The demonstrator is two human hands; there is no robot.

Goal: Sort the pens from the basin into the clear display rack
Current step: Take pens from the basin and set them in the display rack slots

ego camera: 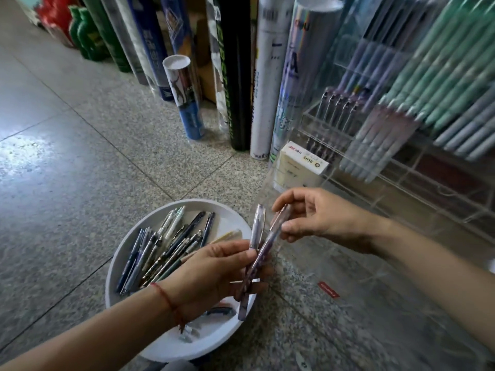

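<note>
Head view, one frame.

- Left hand (214, 271): forearm enters from 7 o'clock, with a red cord (167, 299) at the wrist. The hand hangs over the 3 o'clock side of the white basin (115, 266). Grip closed: thumb on top and fingers curled beneath, holding two pens.
- Pen A: patterned purple pen (263, 247), tilted, its upper end toward 1 o'clock and its lower end below the left hand, over the basin rim.
- Pen B: clear-capped pen (257, 226), nearly upright, just at 9 o'clock of pen A. Its lower half is in the left grip and its cap is free.
- Right hand (321, 218): forearm enters from 4 o'clock, wrist roughly level. Grip closed: forefinger and thumb pinch the upper end of pen A, the other fingers loosely curled behind (so pen A is held by both hands).
- Basin: on the speckled floor (67, 183) at 6 o'clock of the frame, with loose pens (166, 250) heaped inside, mostly dark-barrelled.
- Clear display rack (396, 183): at 2–3 o'clock, its upper rows filled with mint and lilac pens (blurred, no count possible).
- Tall tubes (235, 76) stand at 12 o'clock.
</note>
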